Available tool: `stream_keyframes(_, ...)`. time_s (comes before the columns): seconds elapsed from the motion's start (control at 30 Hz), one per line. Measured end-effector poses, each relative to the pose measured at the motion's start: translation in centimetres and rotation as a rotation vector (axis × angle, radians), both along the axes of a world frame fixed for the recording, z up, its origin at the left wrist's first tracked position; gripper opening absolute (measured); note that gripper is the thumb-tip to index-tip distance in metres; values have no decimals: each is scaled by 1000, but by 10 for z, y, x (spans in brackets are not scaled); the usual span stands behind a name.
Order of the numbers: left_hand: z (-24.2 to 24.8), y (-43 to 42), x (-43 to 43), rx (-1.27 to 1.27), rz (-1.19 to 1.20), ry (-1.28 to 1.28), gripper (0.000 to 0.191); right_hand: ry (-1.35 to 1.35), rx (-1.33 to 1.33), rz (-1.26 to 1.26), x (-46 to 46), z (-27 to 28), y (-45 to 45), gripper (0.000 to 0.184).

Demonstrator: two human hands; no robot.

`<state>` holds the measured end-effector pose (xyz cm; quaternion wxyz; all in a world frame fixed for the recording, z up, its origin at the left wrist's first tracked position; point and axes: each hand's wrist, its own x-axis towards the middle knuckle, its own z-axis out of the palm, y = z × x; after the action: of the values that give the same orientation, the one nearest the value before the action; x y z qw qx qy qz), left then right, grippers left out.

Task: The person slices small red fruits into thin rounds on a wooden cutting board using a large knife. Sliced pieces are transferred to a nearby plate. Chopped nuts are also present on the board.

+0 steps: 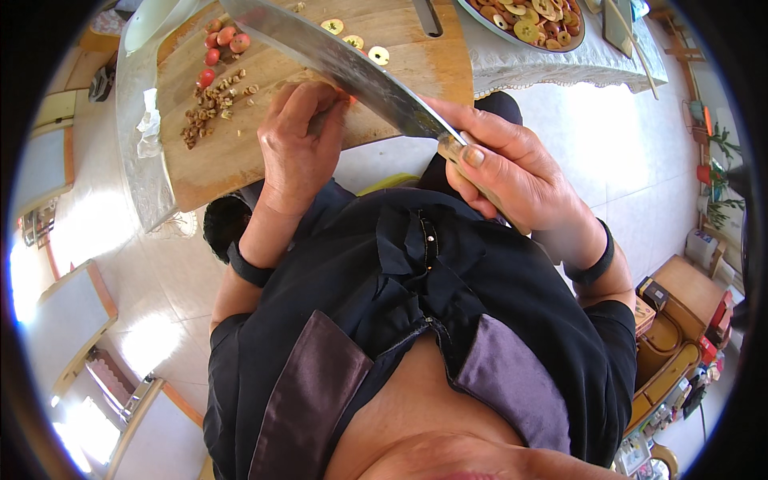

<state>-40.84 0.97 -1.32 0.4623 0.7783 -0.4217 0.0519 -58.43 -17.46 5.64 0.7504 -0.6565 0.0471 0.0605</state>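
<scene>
My right hand grips the wooden handle of a large kitchen knife. Its broad steel blade slants up and left above the wooden cutting board. My left hand is over the board's near edge, fingers curled towards the thumb. A bit of red shows by its thumb tip; whether it is pinched is hidden. Small red fruits, possibly hawthorns, lie at the board's left, beside a heap of brown seeds. Pale cut fruit slices rest beyond the blade.
A bowl of fruit slices stands on the lace-edged tablecloth at the right, with a thin stick past it. Crumpled white paper lies left of the board. A slot pierces the board's far side.
</scene>
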Motion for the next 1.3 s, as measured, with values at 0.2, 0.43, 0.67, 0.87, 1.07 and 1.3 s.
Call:
stream_keyframes(0.2,-5,-3,7,-34,-12,121,10,-29,99,-11,24,-18,4,49)
stream_keyframes(0.43,-3,-4,4,9,19,85,10,-37,165,-36,24,-19,5,46)
stream_keyframes(0.67,-2,-4,6,-10,5,26,11,-51,157,-54,20,-11,7,46)
stream_keyframes(0.87,0,-4,4,-29,17,49,10,-72,131,-67,14,-10,10,46)
stream_keyframes(1.07,0,-3,4,-8,23,34,10,-52,96,-49,15,-8,10,46)
stream_keyframes(1.3,0,-2,6,-8,28,106,11,-82,60,-13,33,-17,12,47)
